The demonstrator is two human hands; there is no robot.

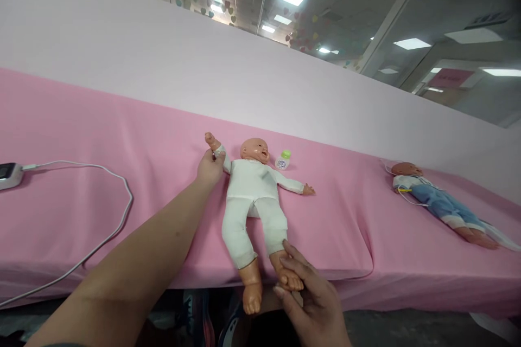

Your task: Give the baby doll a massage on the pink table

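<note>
A baby doll (254, 181) with a white cloth body lies face up on the pink cloth (163, 146), its head toward the wall and its feet over the front edge. My left hand (210, 167) is closed round the doll's arm on the left side of the view, just below the doll's hand. At the front edge my right hand (311, 293) holds the doll's foot on the right side, thumb beneath and fingers on top. Beside the doll's head stands a small white bottle (283, 160) with a green cap.
A second doll (443, 203) in blue and white clothes lies at the right, with thin tubing round it. At the far left is a white device (10, 175) with a white cable (129, 195) trailing over the front edge. A white wall (183, 54) runs behind.
</note>
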